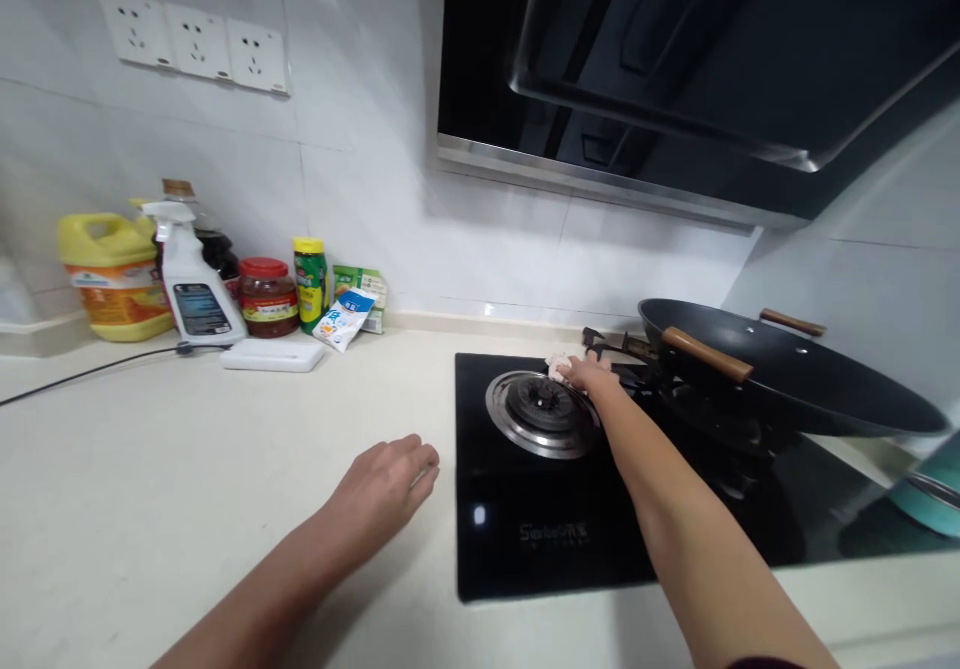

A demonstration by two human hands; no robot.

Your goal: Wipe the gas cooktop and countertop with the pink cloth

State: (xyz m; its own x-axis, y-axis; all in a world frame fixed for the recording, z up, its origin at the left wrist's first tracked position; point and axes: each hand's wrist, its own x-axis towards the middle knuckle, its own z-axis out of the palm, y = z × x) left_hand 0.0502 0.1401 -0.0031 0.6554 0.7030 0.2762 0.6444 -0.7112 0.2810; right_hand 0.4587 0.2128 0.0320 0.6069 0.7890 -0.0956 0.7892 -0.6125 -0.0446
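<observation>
My right hand [589, 373] is closed on a pale crumpled cloth [559, 367], pressed onto the black glass gas stove [495, 494] just behind the left burner [544, 404]. That burner has a bare silver ring, with no pan support on it. My left hand [394, 479] hovers over the white counter beside the stove's left edge, fingers loosely curled, thumb apart, nothing visible in it. A black wok [795, 374] with wooden handles sits on the right side of the stove. Dark metal pan-support parts [634, 347] show between my right hand and the wok.
Along the wall stand a yellow jug [120, 284], a white spray bottle [196, 284], a red-lidded jar [268, 299], a green shaker [310, 284] and seasoning packets [346, 317]. A white flat box [274, 355] lies before them. The range hood [637, 79] hangs overhead.
</observation>
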